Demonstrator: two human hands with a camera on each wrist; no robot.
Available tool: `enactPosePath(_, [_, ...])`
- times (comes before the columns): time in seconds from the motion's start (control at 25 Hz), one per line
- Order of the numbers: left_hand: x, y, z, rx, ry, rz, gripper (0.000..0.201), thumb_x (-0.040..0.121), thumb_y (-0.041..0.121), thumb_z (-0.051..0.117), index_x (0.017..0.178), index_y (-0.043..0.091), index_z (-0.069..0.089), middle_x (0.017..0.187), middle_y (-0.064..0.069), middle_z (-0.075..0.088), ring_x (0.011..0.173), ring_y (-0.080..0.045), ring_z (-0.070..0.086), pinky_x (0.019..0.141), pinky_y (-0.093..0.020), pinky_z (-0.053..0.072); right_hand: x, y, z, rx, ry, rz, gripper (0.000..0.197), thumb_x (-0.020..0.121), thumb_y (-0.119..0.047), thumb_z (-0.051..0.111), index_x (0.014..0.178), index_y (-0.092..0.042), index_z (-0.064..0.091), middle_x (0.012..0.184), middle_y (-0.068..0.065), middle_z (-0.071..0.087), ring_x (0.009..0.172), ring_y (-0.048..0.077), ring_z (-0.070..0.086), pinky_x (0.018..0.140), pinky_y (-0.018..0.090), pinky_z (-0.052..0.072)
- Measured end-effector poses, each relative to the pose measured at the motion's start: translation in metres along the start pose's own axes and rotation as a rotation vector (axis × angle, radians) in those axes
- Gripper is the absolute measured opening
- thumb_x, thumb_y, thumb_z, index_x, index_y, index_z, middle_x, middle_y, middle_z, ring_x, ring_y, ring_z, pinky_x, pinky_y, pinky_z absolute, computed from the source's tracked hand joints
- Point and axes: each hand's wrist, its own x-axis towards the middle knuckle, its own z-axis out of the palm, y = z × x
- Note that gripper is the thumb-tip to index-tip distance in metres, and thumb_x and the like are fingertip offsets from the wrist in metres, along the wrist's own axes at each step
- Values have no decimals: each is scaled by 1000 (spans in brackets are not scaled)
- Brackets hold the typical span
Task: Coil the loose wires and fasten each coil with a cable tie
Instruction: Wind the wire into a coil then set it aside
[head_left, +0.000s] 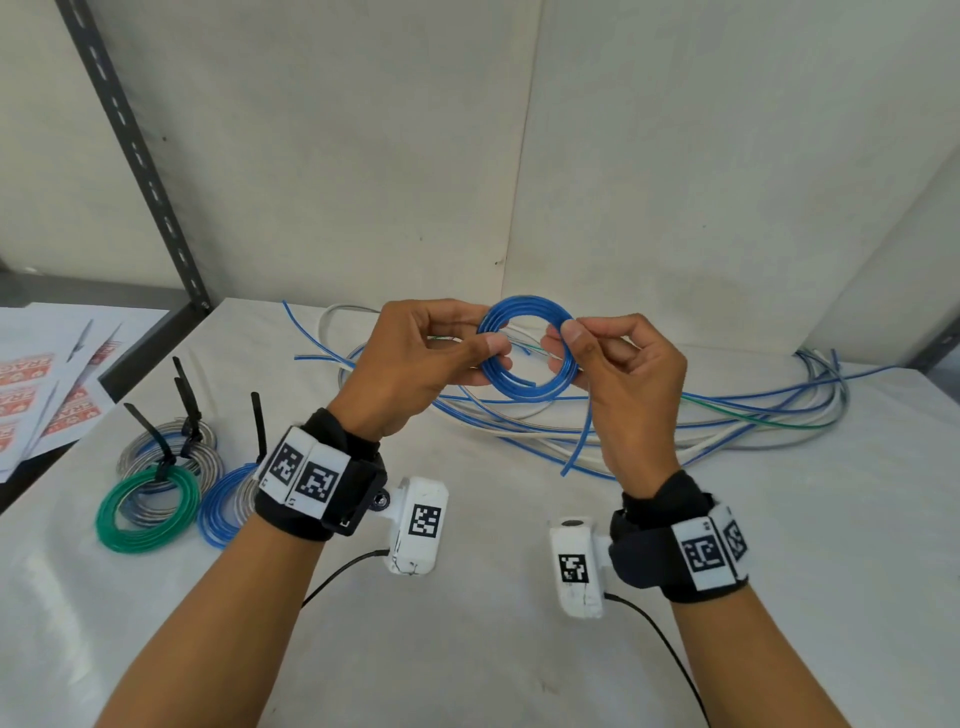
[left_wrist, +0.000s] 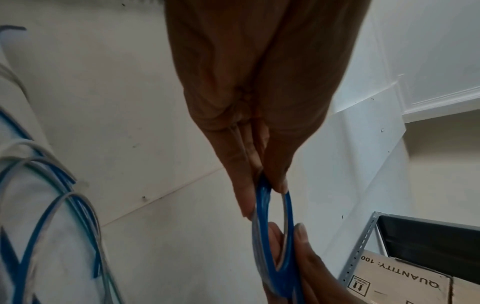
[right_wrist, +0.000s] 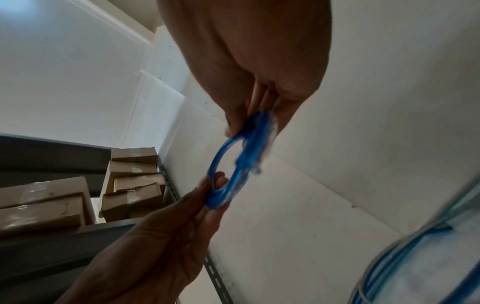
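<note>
A small blue wire coil (head_left: 519, 391) is held upright in the air above the white table (head_left: 467, 649). My left hand (head_left: 491, 332) pinches its left side between thumb and fingers. My right hand (head_left: 563, 338) pinches its right side, and the wire's loose tail (head_left: 582, 436) hangs down below that hand. The left wrist view shows the coil (left_wrist: 262, 207) edge-on under my left hand (left_wrist: 265, 181). In the right wrist view the coil (right_wrist: 221, 156) sits under my right hand (right_wrist: 249, 123). No cable tie is on this coil.
A tangle of loose blue, white and green wires (head_left: 727, 415) lies behind my hands. At left lie tied coils: green (head_left: 148, 512), grey (head_left: 171, 457) and blue (head_left: 226, 506), with black cable ties (head_left: 257, 421) sticking up. Printed sheets (head_left: 52, 374) and a shelf post (head_left: 135, 156) stand further left.
</note>
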Motion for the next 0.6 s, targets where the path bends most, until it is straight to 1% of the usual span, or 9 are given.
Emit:
enactPosePath(0.04, [1,0,0,-24,31,3,24,90,10,72,112,0,72,92,-21,76,86,-29,76,72,-32,61,-1,2,2,15,-11,9,16,98,-7,63,111,3,65,100,16,77,97,28,76,81,44,63])
enactPosePath(0.12, [3,-2,-2,-104,101,-5,25,89,8,72,113,-1,71,95,-20,76,86,-29,76,70,-30,61,-3,4,5,66,-90,53,23,103,-9,56,124,-2,63,112,15,75,107,28,73,83,42,62])
enactPosePath(0.16, [4,-3,-1,-141,119,-11,25,89,7,72,113,0,71,97,-21,76,86,-29,76,70,-29,60,-3,3,6,106,-92,77,24,104,-9,54,126,-3,62,114,16,74,109,28,72,85,42,62])
enactPosePath(0.2, [4,-4,2,-168,124,-17,24,89,6,72,112,1,71,98,-21,76,86,-28,76,69,-29,60,-3,3,7,153,-56,96,23,103,-9,54,124,0,60,112,17,75,108,27,73,85,41,62])
enactPosePath(0.28, [4,-5,9,-201,126,-29,23,89,6,71,111,2,71,99,-21,75,85,-26,76,68,-28,60,-5,3,9,215,50,109,20,101,-9,58,115,5,59,104,19,76,102,29,75,80,39,61])
enactPosePath(0.36, [3,-8,15,-227,141,-31,26,87,8,72,112,2,71,98,-20,76,85,-27,76,69,-29,60,-8,6,11,209,109,105,18,100,-11,61,109,4,60,101,18,77,98,30,76,77,37,61])
enactPosePath(0.48, [4,-11,14,-248,159,-24,32,84,14,74,113,3,70,98,-18,77,90,-30,76,74,-33,62,-12,10,17,179,90,119,23,98,-10,63,118,1,62,107,15,77,101,25,75,78,38,62])
enactPosePath(0.56, [4,-13,12,-241,134,-45,36,82,16,75,115,3,69,100,-19,76,92,-31,76,78,-35,62,-12,11,17,173,89,124,26,96,-7,65,121,0,62,106,15,77,99,26,75,77,36,62])
enactPosePath(0.6, [4,-14,11,-221,107,-62,35,83,15,75,116,2,69,101,-20,76,93,-30,75,79,-35,62,-10,10,16,168,93,120,25,96,-6,66,120,-1,63,104,15,77,97,26,76,75,34,62])
